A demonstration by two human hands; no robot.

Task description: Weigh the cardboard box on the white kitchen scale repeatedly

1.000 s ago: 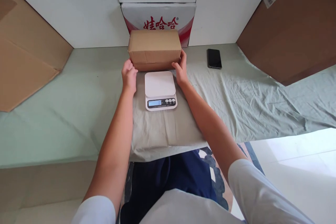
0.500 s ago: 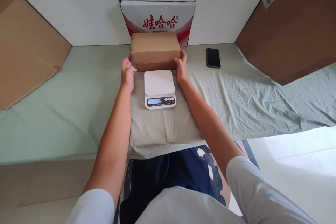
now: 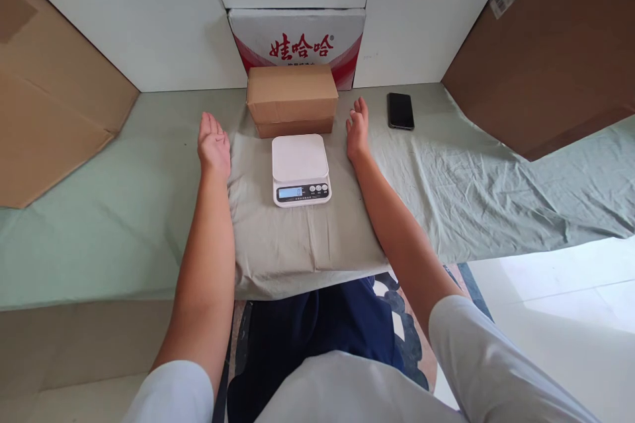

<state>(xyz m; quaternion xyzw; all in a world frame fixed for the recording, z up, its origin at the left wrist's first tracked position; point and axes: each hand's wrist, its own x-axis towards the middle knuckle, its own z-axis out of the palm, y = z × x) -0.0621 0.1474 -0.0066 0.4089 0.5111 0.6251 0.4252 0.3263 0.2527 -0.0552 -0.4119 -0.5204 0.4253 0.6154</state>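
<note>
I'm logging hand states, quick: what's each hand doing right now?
Left hand: open, holding nothing, left of the small brown cardboard box.
Right hand: open, holding nothing, between that box and the black rectangular phone.

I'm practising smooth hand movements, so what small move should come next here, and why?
Probably draw the left hand and the right hand back, passing either side of the white scale: both look open and apart from the small cardboard box, which stands on the cloth behind the scale and seems to need no holding.
</note>
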